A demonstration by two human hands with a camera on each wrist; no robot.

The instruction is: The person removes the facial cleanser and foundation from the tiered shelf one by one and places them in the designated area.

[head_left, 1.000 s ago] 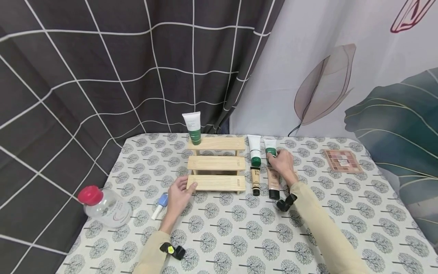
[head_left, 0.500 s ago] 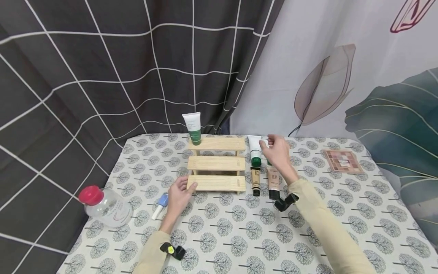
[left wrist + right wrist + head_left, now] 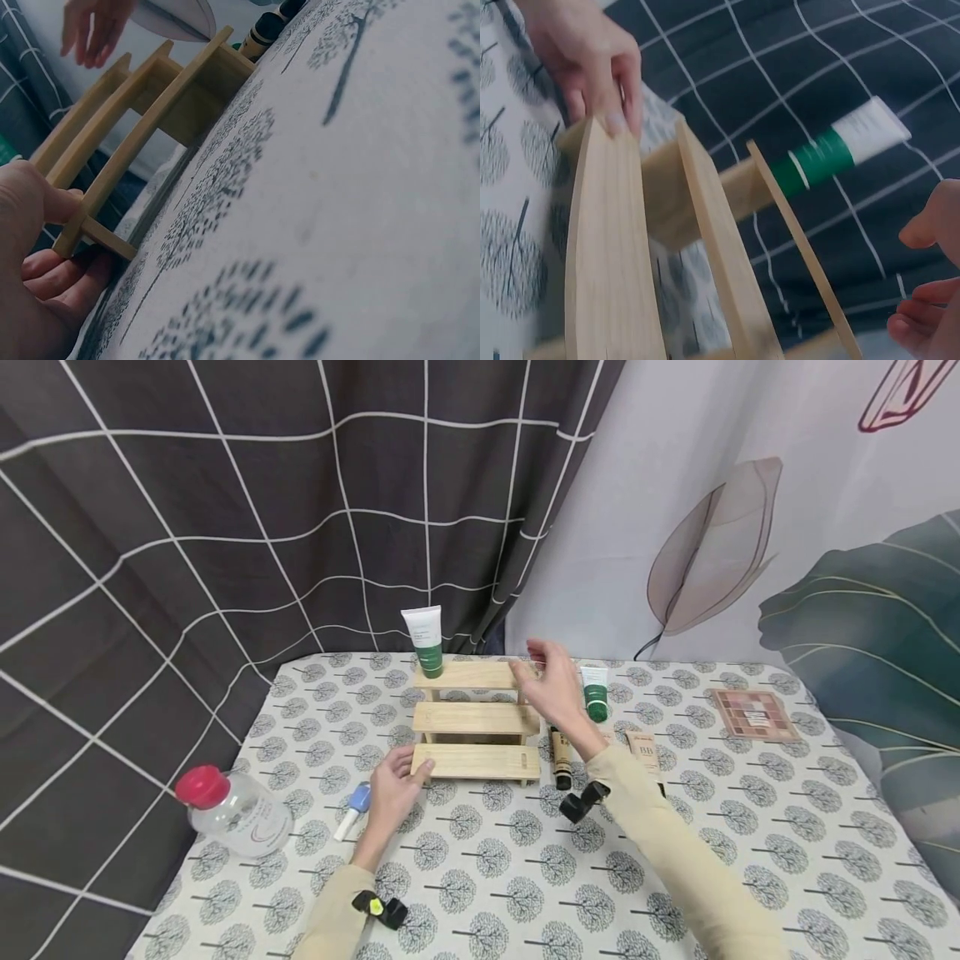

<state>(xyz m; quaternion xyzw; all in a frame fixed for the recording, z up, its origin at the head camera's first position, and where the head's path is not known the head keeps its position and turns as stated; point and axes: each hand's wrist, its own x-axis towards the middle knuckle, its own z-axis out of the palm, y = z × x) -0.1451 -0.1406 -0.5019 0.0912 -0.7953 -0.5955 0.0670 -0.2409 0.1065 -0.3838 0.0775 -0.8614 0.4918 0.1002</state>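
Note:
A three-step wooden display stand [image 3: 476, 718] stands mid-table. My left hand [image 3: 393, 785] grips the left end of its lowest step, thumb on top and fingers underneath, as the left wrist view shows. A green-and-white squeeze tube [image 3: 425, 639] stands upright on the left end of the top step. My right hand [image 3: 555, 681] hovers by the right end of that step, fingers loosely bent; the right wrist view shows nothing between them. Right of it lies a short green-and-white tube [image 3: 596, 693]. A gold tube [image 3: 561, 760] and a BB cream tube [image 3: 645, 753] lie near my right forearm, which partly covers them.
An eyeshadow palette [image 3: 753, 714] lies at the table's right. On the left are a clear bottle [image 3: 251, 822] with a red cap and a small blue-and-white item [image 3: 352, 810]. Dark gridded and pale curtains hang behind the tree-patterned tablecloth [image 3: 510, 885].
My right hand has left the short green-and-white tube and moved left to the top step's right end, now blocking the longer white tube from view. My left hand stays on the stand.

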